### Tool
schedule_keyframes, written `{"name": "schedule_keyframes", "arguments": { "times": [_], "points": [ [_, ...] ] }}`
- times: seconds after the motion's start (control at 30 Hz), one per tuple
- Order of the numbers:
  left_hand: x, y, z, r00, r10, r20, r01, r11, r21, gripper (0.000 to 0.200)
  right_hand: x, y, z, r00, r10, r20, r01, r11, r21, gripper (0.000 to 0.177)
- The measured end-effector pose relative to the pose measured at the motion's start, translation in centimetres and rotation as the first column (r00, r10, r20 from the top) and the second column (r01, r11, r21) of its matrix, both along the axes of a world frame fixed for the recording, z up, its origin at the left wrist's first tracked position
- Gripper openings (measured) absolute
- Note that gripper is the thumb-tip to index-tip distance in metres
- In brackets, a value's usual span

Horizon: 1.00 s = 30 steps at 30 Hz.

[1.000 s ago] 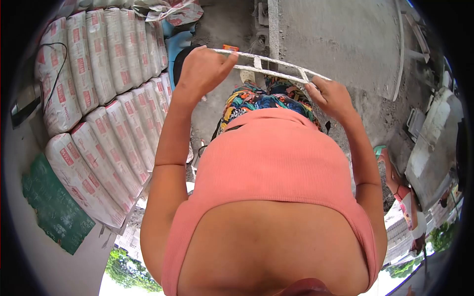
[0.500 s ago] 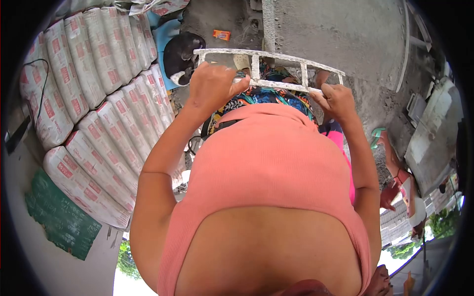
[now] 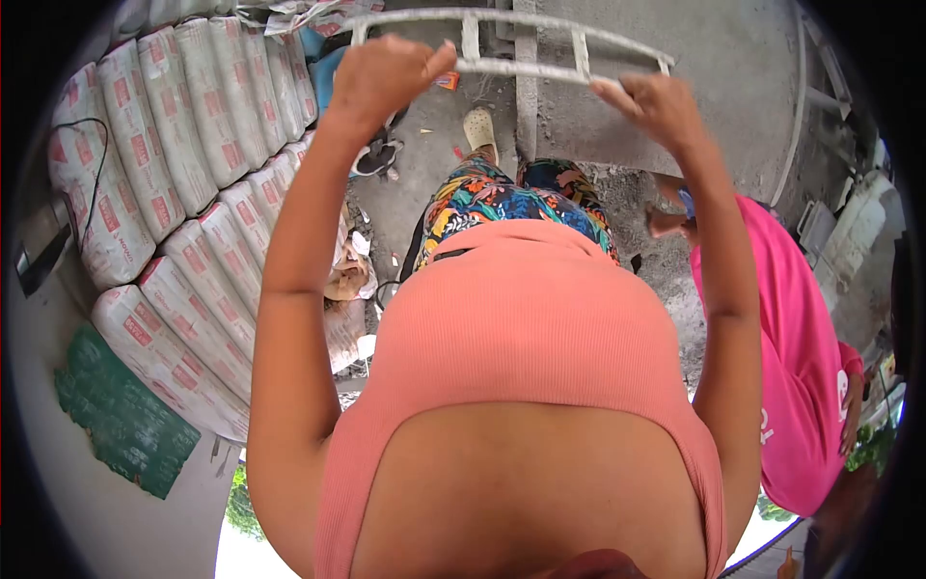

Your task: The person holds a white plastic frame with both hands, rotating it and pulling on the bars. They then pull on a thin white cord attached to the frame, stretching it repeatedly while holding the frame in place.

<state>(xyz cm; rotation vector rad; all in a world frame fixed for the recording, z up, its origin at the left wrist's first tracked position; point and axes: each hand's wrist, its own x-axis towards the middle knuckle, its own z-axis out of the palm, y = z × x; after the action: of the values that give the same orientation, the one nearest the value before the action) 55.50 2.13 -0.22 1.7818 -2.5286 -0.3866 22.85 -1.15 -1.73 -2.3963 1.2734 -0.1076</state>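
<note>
A whitish, ladder-like frame with short crossbars is held out in front of me, above the floor. My left hand is closed around its near bar at the left end. Towards the right end, my right hand grips the same bar, with the thumb lying along it. The frame's openings show the grey ground through them. Below it are my patterned trousers and one beige clog.
Printed sacks are stacked on the left, above a green board. A black-and-white animal lies near them. A grey slab is ahead right. Close on my right is a person in a pink shirt.
Both hands have moved the frame forward, away from my body, and my arms are more extended. The person in pink now shows much more on the right.
</note>
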Motion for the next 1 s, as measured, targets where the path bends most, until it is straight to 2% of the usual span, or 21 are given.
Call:
{"name": "schedule_keyframes", "arguments": {
  "times": [0.07, 0.17, 0.23, 0.3, 0.33, 0.37, 0.4, 0.43, 0.5, 0.57, 0.6, 0.67, 0.73, 0.83, 1.0],
  "points": [
    [-1.6, 3.7, 2.0, 1.000, 0.006, -0.015, -0.005, 0.997, 0.072, 0.045, -1.4, 4.0, 1.2, 0.999, -0.018, 0.028, 0.013, 0.984, 0.180, 0.060],
    [-3.6, 9.2, 2.9, 0.995, 0.028, -0.092, -0.004, 0.970, 0.245, 0.043, -3.3, 10.3, 2.8, 0.999, 0.012, -0.048, 0.001, 0.964, 0.267, 0.060],
    [-3.6, 9.0, 2.5, 0.995, 0.035, -0.089, -0.011, 0.966, 0.257, 0.043, -3.2, 10.4, 3.1, 0.999, 0.039, -0.032, -0.031, 0.969, 0.245, 0.060],
    [-3.0, 7.7, 1.9, 0.998, 0.032, -0.051, -0.019, 0.969, 0.246, 0.041, -2.7, 8.3, 2.7, 1.000, -0.007, -0.023, 0.013, 0.962, 0.272, 0.056],
    [-2.4, 5.7, 0.9, 0.994, 0.065, -0.083, -0.050, 0.983, 0.176, 0.041, -2.3, 6.3, 1.2, 0.999, 0.028, -0.030, -0.022, 0.984, 0.178, 0.056],
    [-1.5, 3.3, -0.6, 1.000, 0.011, -0.020, -0.009, 0.990, 0.138, 0.043, -1.6, 4.1, -0.3, 0.999, 0.016, -0.044, -0.011, 0.992, 0.123, 0.057],
    [-1.0, 0.9, -1.3, 0.999, -0.042, 0.002, 0.042, 0.999, 0.020, 0.046, -0.9, 2.0, -1.4, 0.999, 0.002, -0.032, -0.001, 1.000, 0.025, 0.058],
    [-0.1, -1.2, -2.4, 1.000, 0.004, 0.007, -0.004, 1.000, 0.022, 0.046, -0.4, -0.1, -2.3, 1.000, 0.008, -0.017, -0.009, 0.997, -0.081, 0.065],
    [0.4, -3.5, -0.8, 1.000, -0.023, 0.019, 0.023, 1.000, -0.021, 0.047, 0.2, -2.1, -1.0, 1.000, -0.008, -0.012, 0.007, 0.997, -0.077, 0.064],
    [0.0, -3.4, 1.1, 1.000, -0.007, -0.015, 0.007, 1.000, -0.008, 0.047, 0.1, -1.7, 0.8, 0.996, -0.088, 0.020, 0.082, 0.975, 0.205, 0.063],
    [-0.5, -2.3, 1.4, 0.999, 0.041, -0.004, -0.040, 0.995, 0.088, 0.046, -0.7, -0.6, 1.2, 0.996, -0.089, -0.009, 0.089, 0.961, 0.263, 0.060],
    [-2.1, 1.3, 1.0, 0.996, 0.090, -0.027, -0.084, 0.984, 0.158, 0.050, -2.2, 2.5, 1.9, 0.999, -0.043, -0.026, 0.046, 0.987, 0.152, 0.056],
    [-4.2, 4.4, 1.0, 0.992, 0.083, -0.090, -0.062, 0.975, 0.215, 0.050, -3.6, 4.3, 2.5, 0.987, 0.088, 0.132, -0.070, 0.988, -0.135, 0.050],
    [-7.3, 7.1, 1.8, 0.973, 0.137, -0.187, -0.086, 0.963, 0.256, 0.048, -5.4, 6.7, 4.1, 0.999, 0.017, 0.048, -0.011, 0.992, -0.129, 0.045],
    [-8.1, 7.7, 3.0, 0.985, 0.096, -0.145, -0.055, 0.962, 0.268, 0.044, -7.0, 8.8, 4.1, 1.000, 0.023, 0.001, -0.023, 1.000, 0.008, 0.042]
  ]
}}
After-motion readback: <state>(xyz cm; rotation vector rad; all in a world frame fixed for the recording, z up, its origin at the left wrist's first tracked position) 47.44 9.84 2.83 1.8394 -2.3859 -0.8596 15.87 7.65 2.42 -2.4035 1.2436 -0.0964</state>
